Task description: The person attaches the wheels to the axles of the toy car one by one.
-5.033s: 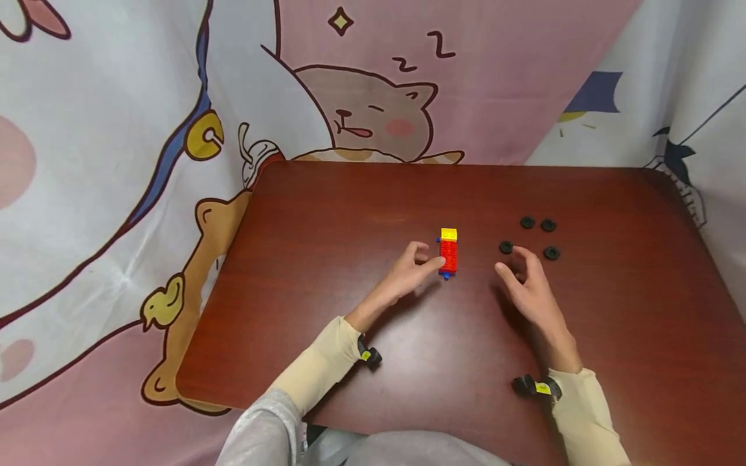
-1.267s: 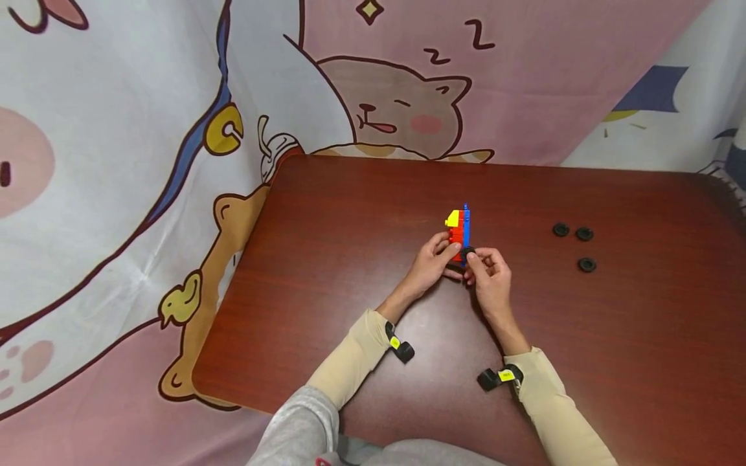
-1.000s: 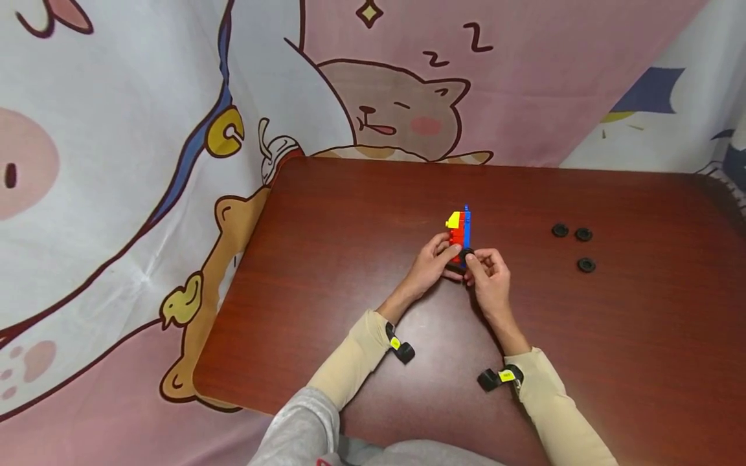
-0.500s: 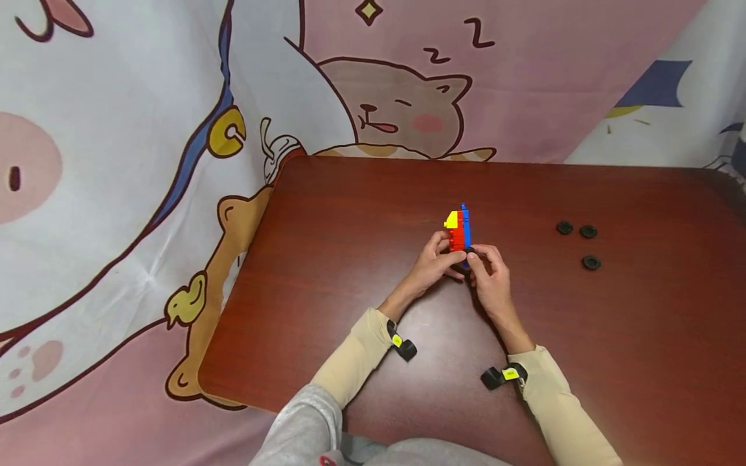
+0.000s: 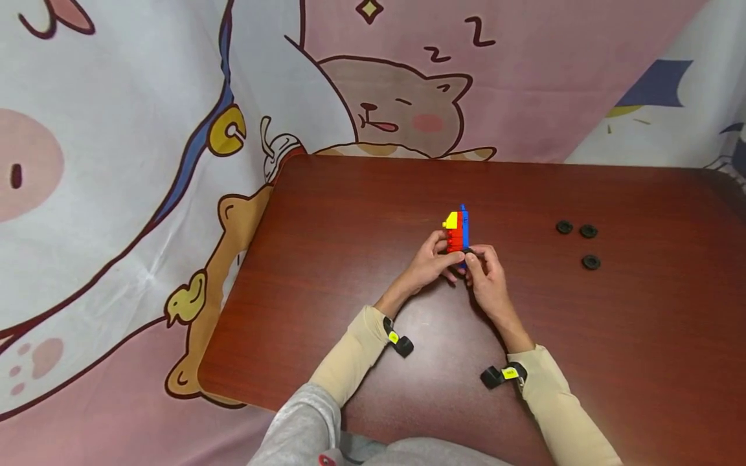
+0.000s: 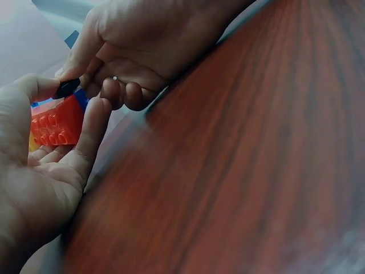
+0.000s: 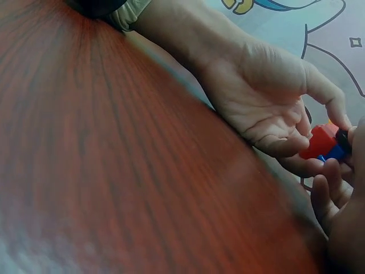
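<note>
A toy car (image 5: 458, 234) of red, blue and yellow building bricks is held above the table, tipped so its blue base faces right. My left hand (image 5: 428, 266) grips the red bricks (image 6: 57, 124), its thumb pressing on a black wheel (image 6: 67, 88). My right hand (image 5: 491, 285) pinches that same wheel (image 7: 342, 138) at the car's blue lower side. Whether the wheel is seated on its axle pin is hidden by the fingers. Three loose black wheels, a near one (image 5: 591, 262) and two behind it (image 5: 564, 227) (image 5: 588, 231), lie to the right.
The brown wooden table (image 5: 326, 259) has its back edge against a printed cloth backdrop (image 5: 402, 77). Black cameras are strapped on the left wrist (image 5: 399, 340) and the right wrist (image 5: 502, 375).
Five seconds ago the car lay on the table with several loose wheels. Since then the car was lifted and turned, and one wheel brought to it. Lately the left thumb has shifted onto the wheel.
</note>
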The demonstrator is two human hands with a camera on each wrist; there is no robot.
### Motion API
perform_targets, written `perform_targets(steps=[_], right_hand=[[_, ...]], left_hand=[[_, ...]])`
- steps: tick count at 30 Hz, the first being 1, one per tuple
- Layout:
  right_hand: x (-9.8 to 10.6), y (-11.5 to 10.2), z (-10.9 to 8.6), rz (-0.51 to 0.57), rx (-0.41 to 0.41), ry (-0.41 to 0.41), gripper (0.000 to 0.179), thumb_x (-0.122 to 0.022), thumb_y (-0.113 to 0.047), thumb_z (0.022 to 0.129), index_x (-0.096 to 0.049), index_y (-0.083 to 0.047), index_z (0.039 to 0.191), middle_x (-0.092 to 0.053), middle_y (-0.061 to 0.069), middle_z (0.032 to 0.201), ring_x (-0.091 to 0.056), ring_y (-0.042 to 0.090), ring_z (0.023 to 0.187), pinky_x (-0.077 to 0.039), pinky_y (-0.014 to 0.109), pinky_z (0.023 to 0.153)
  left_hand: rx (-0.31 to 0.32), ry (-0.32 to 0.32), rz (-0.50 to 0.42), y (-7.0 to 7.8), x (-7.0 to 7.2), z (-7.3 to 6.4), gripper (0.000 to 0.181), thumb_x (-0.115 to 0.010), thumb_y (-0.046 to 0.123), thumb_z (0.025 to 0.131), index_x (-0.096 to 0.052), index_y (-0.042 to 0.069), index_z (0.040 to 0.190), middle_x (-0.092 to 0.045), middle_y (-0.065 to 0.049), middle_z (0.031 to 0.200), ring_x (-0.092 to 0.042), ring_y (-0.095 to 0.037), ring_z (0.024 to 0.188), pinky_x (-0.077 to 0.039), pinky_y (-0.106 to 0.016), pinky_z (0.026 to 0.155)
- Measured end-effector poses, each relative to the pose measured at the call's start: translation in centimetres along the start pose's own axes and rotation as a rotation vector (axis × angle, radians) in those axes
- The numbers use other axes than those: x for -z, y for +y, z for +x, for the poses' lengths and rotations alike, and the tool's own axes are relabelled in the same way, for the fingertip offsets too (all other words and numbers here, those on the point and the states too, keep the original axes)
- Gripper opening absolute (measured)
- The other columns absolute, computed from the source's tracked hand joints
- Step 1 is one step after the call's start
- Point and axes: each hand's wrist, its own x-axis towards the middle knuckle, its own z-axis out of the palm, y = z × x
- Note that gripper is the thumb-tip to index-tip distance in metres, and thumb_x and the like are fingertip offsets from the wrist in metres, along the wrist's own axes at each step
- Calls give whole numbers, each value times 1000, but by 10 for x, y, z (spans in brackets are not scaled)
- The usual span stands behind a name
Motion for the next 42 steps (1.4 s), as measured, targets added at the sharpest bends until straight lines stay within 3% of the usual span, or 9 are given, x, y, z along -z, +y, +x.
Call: perform_targets(steps=[10, 18, 24, 28, 33, 38, 40, 42], right_hand=[[-2, 0, -1, 51, 34, 51, 24, -54, -2, 101, -54, 20, 112, -51, -2, 93, -47, 5, 59, -42, 14, 50], [3, -5, -3, 24, 32, 120, 18, -57, 5, 96, -58, 20, 106, -56, -4, 91, -52, 6, 62, -44, 17, 49], [1, -25, -6, -16, 41, 57, 16, -60, 5, 94, -59, 20, 101, -55, -2, 87, -51, 6, 65, -45, 16, 54], [3, -32, -6, -27, 38, 72, 18, -58, 2, 96, -58, 20, 99, -57, -1, 85, -54, 8, 67, -48, 18, 60], [24, -33, 0, -90, 101, 258, 20, -59, -2, 96, -57, 18, 98, -58, -6, 76, -54, 6, 67, -44, 16, 63], [76, -23, 15, -267, 177, 583, 9, -62, -6, 92, -63, 4, 91, -52, -14, 85, -46, 1, 75, -36, 16, 69], [104, -15, 22, -334, 155, 722, 4, -61, -7, 91, -64, -5, 92, -47, -16, 91, -44, 0, 79, -35, 16, 72], [130, -8, 25, -420, 67, 823, 8, -60, -11, 90, -64, -10, 97, -41, -18, 94, -40, -3, 79, -34, 16, 76]], left_hand=[[-5, -27, -3, -2, 1, 0, 43, -60, 0, 97, -37, 2, 133, -60, -25, 123, -68, -19, 67, -59, -35, 55], [29, -34, -97, 1, -5, 3, 31, -45, 17, 106, -41, -2, 129, -62, -8, 105, -69, -17, 76, -62, -45, 67], [25, 73, -123, 0, -6, 5, 36, -50, 14, 104, -40, 3, 137, -62, -27, 128, -67, -8, 87, -59, -25, 72], [19, 86, -120, -1, -5, 4, 38, -52, 13, 103, -39, 3, 138, -57, -34, 132, -68, -8, 86, -58, -23, 69], [22, 68, -129, -2, -4, 3, 34, -52, 13, 104, -40, 4, 135, -58, -36, 129, -71, -12, 83, -60, -26, 70], [30, 55, -106, -1, -5, 4, 32, -54, 16, 103, -43, 6, 131, -61, -33, 128, -71, -13, 88, -60, -26, 72], [26, 50, -92, -1, -6, 5, 32, -55, 16, 103, -43, 7, 131, -61, -31, 128, -70, -11, 90, -60, -25, 71], [20, 43, -87, -2, -6, 5, 31, -55, 15, 102, -43, 6, 129, -61, -32, 128, -70, -10, 90, -59, -25, 71]])
